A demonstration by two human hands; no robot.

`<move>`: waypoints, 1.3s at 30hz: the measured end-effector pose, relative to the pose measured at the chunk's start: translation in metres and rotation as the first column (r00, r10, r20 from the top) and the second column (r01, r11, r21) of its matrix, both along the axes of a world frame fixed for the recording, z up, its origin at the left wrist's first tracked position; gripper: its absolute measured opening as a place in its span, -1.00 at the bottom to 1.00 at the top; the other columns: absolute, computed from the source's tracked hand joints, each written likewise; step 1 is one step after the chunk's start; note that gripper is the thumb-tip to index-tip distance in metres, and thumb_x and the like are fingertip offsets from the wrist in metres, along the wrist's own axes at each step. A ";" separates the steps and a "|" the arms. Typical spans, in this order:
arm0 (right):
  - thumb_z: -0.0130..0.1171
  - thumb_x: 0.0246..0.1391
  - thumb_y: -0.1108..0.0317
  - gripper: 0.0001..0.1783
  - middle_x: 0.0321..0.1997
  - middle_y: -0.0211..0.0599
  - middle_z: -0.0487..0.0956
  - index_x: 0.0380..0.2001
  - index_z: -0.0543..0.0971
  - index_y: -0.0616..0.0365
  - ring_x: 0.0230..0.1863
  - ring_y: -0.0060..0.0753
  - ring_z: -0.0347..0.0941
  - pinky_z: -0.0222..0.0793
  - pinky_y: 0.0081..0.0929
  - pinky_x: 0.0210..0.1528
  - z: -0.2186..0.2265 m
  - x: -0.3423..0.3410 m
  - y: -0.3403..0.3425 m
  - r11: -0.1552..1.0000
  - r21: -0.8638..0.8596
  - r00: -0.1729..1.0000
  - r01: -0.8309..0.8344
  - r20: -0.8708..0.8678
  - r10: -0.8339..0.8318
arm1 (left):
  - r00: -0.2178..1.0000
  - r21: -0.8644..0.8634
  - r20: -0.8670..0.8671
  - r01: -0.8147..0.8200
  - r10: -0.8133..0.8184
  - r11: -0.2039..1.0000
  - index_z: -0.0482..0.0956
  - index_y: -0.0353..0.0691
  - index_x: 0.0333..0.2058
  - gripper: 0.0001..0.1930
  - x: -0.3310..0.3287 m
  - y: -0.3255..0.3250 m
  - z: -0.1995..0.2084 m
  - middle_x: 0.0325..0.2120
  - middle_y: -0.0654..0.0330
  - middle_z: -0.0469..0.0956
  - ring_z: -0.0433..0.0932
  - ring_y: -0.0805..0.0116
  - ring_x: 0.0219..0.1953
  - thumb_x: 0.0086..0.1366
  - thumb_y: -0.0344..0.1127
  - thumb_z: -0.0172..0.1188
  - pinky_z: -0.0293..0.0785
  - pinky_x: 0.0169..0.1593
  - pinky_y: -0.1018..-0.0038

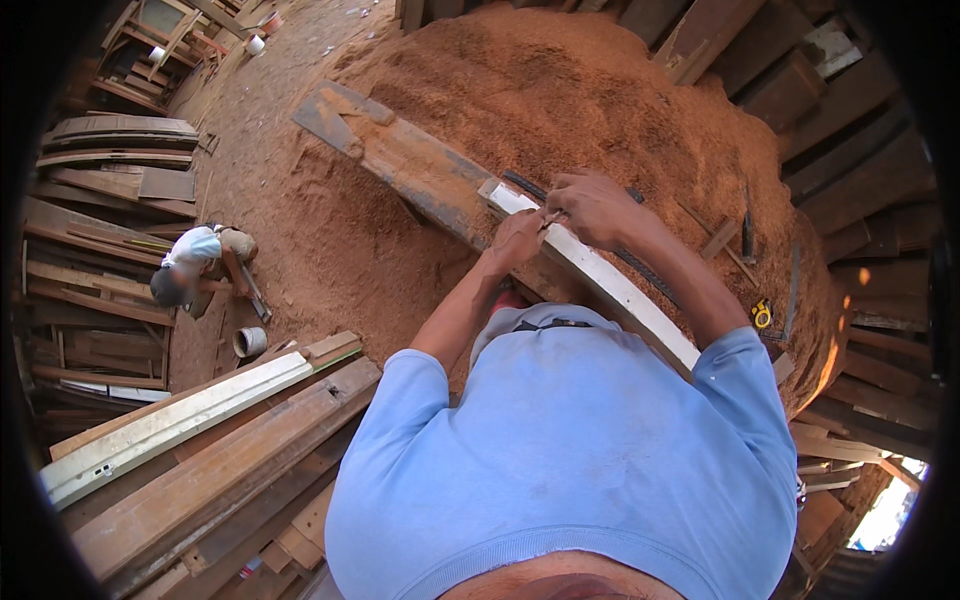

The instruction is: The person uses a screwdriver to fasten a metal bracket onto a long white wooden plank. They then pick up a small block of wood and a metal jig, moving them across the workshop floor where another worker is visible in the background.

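Note:
A long white-painted plank (pixel 610 285) lies slanted on a worn wooden bench beam (pixel 400 160) set in a mound of reddish sawdust. My left hand (pixel 515 238) is pinched at the plank's near edge, with a small thin pencil-like tool (pixel 549 217) at its fingertips. My right hand (pixel 592 205) sits just beyond it on the plank's far end, fingers curled over the wood and touching the same spot. A dark narrow strip (pixel 650 275) runs along the plank's far side, partly hidden by my right arm.
A yellow tape measure (pixel 762 313) lies on the sawdust to the right. Another person (pixel 190 265) crouches on the ground at left, near a white roll (pixel 250 342). Long planks (pixel 200 440) are stacked at lower left, with more boards around the edges.

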State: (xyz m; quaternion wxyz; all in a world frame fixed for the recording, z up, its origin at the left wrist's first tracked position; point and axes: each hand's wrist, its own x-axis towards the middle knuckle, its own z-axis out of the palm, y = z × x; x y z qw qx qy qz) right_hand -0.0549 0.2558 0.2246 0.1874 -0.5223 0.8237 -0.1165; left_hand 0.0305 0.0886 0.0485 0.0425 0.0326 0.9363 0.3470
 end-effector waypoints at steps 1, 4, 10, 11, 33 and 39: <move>0.19 0.11 0.38 -0.68 0.06 -0.02 0.60 -0.07 0.68 0.20 0.17 0.06 0.49 0.39 -0.08 0.19 0.002 0.002 0.005 0.999 -0.008 0.999 0.038 0.007 -0.038 | 1.000 0.003 -0.026 -0.016 0.017 1.000 0.61 -0.29 -0.08 -0.74 0.002 -0.001 -0.003 -0.16 -0.15 0.64 0.58 -0.21 -0.03 0.31 -0.32 0.22 0.47 0.06 -0.01; 0.19 0.15 0.35 -0.68 0.08 0.00 0.60 -0.04 0.66 0.21 0.17 0.09 0.48 0.38 -0.08 0.20 -0.004 0.010 0.023 0.969 -0.084 0.972 0.231 0.066 -0.226 | 0.992 -0.009 -0.112 -0.050 0.049 0.999 0.62 -0.24 -0.08 -0.76 0.005 0.001 -0.019 -0.17 -0.13 0.61 0.54 -0.20 -0.03 0.30 -0.35 0.20 0.47 0.05 -0.01; 0.06 0.28 0.23 -0.61 0.00 0.14 0.63 0.01 0.60 0.28 0.09 0.17 0.54 0.42 -0.07 0.15 0.000 0.017 0.053 0.834 -0.115 0.835 0.539 0.201 -0.512 | 0.979 -0.100 -0.195 -0.078 0.057 0.992 0.65 -0.16 -0.09 -0.76 0.003 0.006 -0.028 -0.24 -0.12 0.58 0.52 -0.18 -0.04 0.28 -0.37 0.18 0.48 0.04 0.02; 0.06 0.29 0.21 -0.61 -0.01 0.16 0.64 0.00 0.60 0.30 0.06 0.18 0.56 0.43 -0.06 0.13 -0.002 0.018 0.060 0.801 -0.146 0.808 0.580 0.222 -0.545 | 0.977 -0.106 -0.199 -0.098 0.075 0.990 0.66 -0.16 -0.09 -0.76 0.004 0.007 -0.023 -0.24 -0.11 0.57 0.52 -0.17 -0.04 0.28 -0.37 0.19 0.48 0.05 0.03; 0.07 0.40 0.09 -0.57 -0.53 -0.33 0.53 -0.20 0.63 0.32 -0.55 -0.52 0.50 0.43 -0.40 -0.43 -0.190 0.065 0.174 0.403 0.074 0.245 0.912 0.691 -0.680 | 0.966 -0.136 -0.249 0.034 -0.068 0.990 0.63 -0.22 -0.18 -0.80 -0.001 -0.001 -0.010 -0.27 -0.07 0.58 0.52 -0.10 -0.07 0.30 -0.26 0.24 0.48 0.03 0.07; 0.04 0.43 0.02 -0.52 -0.57 -0.38 0.48 -0.35 0.58 0.27 -0.63 -0.55 0.41 0.32 -0.47 -0.59 -0.218 0.067 0.175 0.313 0.086 0.145 0.946 0.749 -0.646 | 0.995 -0.253 -0.099 -0.018 -0.007 0.967 0.59 -0.23 -0.19 -0.79 -0.006 0.002 -0.026 -0.22 -0.03 0.60 0.53 -0.09 -0.06 0.25 -0.26 0.26 0.49 -0.01 0.04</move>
